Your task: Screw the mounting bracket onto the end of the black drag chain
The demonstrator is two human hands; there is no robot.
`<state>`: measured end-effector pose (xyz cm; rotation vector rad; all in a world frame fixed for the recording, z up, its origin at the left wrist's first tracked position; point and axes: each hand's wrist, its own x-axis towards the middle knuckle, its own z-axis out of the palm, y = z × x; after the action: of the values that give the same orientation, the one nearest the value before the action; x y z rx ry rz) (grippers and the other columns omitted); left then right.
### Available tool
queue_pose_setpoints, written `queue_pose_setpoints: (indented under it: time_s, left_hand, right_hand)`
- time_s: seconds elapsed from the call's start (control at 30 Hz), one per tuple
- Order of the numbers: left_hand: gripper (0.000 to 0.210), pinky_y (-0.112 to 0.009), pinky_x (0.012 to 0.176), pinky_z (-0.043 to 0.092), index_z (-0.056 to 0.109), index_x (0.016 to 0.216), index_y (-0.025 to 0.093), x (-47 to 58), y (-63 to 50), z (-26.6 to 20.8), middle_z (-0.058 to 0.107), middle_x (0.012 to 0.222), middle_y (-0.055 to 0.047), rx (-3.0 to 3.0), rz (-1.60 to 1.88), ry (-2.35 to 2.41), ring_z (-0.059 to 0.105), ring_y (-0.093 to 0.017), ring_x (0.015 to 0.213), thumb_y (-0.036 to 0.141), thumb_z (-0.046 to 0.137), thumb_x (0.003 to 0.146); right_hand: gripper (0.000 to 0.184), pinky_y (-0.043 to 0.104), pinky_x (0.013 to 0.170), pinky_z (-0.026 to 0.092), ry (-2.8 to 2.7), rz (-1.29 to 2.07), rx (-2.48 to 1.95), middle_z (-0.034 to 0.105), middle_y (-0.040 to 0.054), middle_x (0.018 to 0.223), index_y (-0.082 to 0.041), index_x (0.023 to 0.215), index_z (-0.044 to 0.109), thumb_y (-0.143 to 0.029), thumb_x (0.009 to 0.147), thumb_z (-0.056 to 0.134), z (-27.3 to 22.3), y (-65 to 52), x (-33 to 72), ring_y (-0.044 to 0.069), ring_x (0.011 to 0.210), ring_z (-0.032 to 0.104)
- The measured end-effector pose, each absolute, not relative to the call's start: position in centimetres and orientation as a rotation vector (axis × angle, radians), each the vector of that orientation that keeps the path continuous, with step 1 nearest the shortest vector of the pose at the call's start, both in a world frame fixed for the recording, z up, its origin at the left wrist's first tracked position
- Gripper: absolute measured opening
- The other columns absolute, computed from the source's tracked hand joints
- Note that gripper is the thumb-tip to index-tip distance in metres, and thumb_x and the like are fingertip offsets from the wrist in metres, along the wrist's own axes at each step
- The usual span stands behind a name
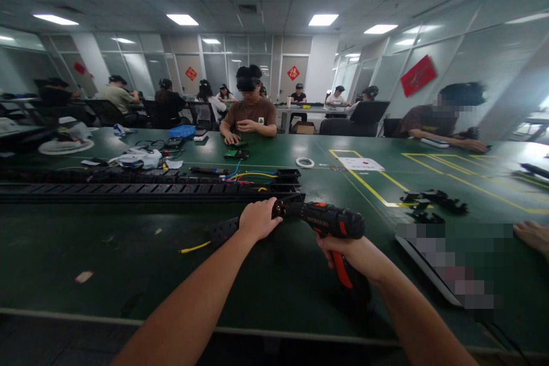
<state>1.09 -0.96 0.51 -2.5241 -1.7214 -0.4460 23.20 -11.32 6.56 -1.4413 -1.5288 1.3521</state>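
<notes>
My right hand (345,249) is wrapped round the grip of a black and orange cordless drill (330,220), its nose pointing left. My left hand (259,220) is closed over a dark socket strip piece (225,230), close to the drill's tip. Whether the tip touches the piece I cannot make out. A yellow wire (195,247) sticks out of the piece's left end. Just beyond my left hand run long black strips (150,190) with a row of slots. Blue, yellow and red wires (246,176) come out near their right end.
A roll of white tape (304,162) and a white sheet (360,163) lie farther back. Black brackets (437,203) and a pixelated tablet-like device (429,274) are to the right. Across the table sits a co-worker (249,114); another person's hand (532,234) shows at the right edge.
</notes>
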Motion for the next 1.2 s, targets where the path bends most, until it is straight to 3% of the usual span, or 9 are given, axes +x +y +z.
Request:
queue_pose_setpoints:
  time_s: [0.67, 1.03, 1.2]
  left_hand:
    - [0.056, -0.037, 0.084, 0.043, 0.043, 0.132, 0.026, 1.1, -0.9, 0.5, 0.065, 0.113, -0.008, -2.524, -0.412, -1.721, 0.061, -0.026, 0.101, 0.056, 0.052, 0.085]
    - [0.058, -0.036, 0.084, 0.043, 0.041, 0.135, 0.026, 1.1, -0.9, 0.5, 0.065, 0.115, -0.008, -2.524, -0.416, -1.722, 0.060, -0.026, 0.104, 0.055, 0.051, 0.086]
    - [0.058, -0.037, 0.084, 0.043, 0.042, 0.134, 0.025, 1.1, -0.8, 0.4, 0.065, 0.114, -0.008, -2.522, -0.415, -1.721, 0.061, -0.026, 0.103, 0.056, 0.051, 0.086]
  right_hand:
    - [0.012, 0.027, 0.054, 0.045, -1.588, 1.323, -1.414, 0.057, -0.0026, 0.055, -0.017, 0.073, 0.060, -0.029, 0.073, 0.062, 5.9, -11.0, 23.5, 0.015, 0.051, 0.057]
    - [0.034, 0.028, 0.055, 0.045, -1.532, 1.362, -1.459, 0.059, -0.0025, 0.058, -0.015, 0.104, 0.062, -0.030, 0.074, 0.062, 5.3, -11.0, 23.9, 0.017, 0.054, 0.059]
    - [0.031, 0.028, 0.055, 0.044, -1.524, 1.356, -1.452, 0.059, -0.0030, 0.056, -0.015, 0.100, 0.064, -0.032, 0.074, 0.063, 5.7, -11.0, 23.7, 0.016, 0.052, 0.057]
